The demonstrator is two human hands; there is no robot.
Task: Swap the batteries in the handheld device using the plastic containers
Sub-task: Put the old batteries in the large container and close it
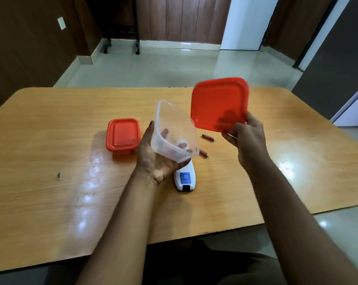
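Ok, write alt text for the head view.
A person's left hand holds a tilted clear tub while the right hand holds its red lid above a wooden table. Two batteries, a white device and a closed red-lidded tub lie on it.

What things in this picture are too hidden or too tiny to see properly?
Only the head view is available:
- White device: its far half is hidden behind the clear tub and the left hand.
- Blue label on the device: print too small to read.
- Small closed box: the red lid hides its contents.
- Two batteries: markings too tiny; the nearer one is partly behind the tub.
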